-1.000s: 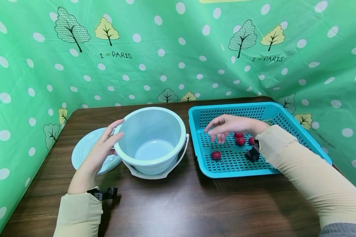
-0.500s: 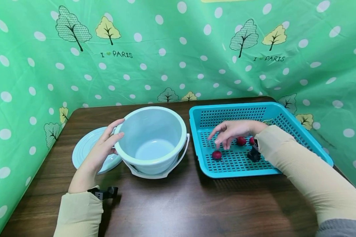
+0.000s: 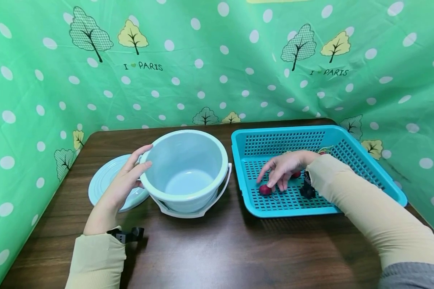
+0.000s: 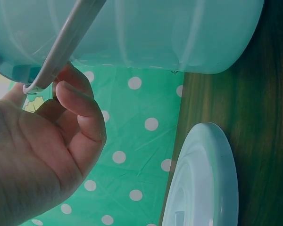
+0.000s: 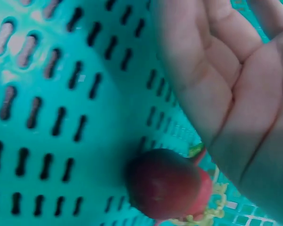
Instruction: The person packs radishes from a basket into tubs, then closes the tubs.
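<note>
In the head view a pale blue bucket (image 3: 188,184) stands upright with its inside bare. My left hand (image 3: 124,180) holds its left rim, thumb over the edge and fingers outside. The left wrist view shows curled fingers (image 4: 82,110) by the bucket's handle (image 4: 66,44). My right hand (image 3: 283,168) reaches down into a blue perforated basket (image 3: 253,210), thumb at the edge of a red radish (image 3: 265,190) and index finger just behind it. I see no closed grip on the radish. The right wrist view shows other radishes (image 5: 162,183) below the palm.
A round pale blue lid (image 3: 106,176) lies left of the bucket, partly behind the left forearm. Another radish (image 3: 295,174) shows beside the right hand, and more lie partly hidden under the arm. A green polka-dot cloth (image 3: 202,48) hangs behind the wooden table (image 3: 202,253).
My right hand has lowered toward the front-left radish, its thumb coming to the radish's edge. The left hand and bucket have stayed in place.
</note>
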### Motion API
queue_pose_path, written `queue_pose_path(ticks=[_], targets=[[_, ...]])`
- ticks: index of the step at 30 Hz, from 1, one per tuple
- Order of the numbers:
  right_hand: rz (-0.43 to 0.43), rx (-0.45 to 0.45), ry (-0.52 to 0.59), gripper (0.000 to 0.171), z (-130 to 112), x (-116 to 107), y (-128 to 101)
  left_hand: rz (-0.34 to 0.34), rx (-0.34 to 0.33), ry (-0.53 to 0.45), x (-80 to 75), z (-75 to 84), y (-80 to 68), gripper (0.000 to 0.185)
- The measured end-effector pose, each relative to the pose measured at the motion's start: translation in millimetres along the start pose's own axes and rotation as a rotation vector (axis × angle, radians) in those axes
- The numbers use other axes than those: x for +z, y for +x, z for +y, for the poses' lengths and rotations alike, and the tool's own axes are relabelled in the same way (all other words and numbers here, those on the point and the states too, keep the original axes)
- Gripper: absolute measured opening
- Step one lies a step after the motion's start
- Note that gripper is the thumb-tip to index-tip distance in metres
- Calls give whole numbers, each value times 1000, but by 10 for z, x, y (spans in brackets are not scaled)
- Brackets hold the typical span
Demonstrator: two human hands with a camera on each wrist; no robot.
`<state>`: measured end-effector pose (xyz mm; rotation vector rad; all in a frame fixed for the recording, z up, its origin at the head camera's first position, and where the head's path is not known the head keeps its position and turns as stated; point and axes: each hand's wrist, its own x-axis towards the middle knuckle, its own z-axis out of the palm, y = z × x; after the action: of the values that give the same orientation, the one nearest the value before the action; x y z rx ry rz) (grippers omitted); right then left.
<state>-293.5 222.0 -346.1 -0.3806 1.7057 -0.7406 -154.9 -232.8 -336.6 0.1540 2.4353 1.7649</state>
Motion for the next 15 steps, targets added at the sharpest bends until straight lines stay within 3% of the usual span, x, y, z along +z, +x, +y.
queue_pose_path(ticks=[5,15], targets=[[-32,57,-12,54,30,21,42,3,2,7,0,8,3,56],[-16,62,-21,51,42,72,110,7,-11,17,-1,13,-5,56]])
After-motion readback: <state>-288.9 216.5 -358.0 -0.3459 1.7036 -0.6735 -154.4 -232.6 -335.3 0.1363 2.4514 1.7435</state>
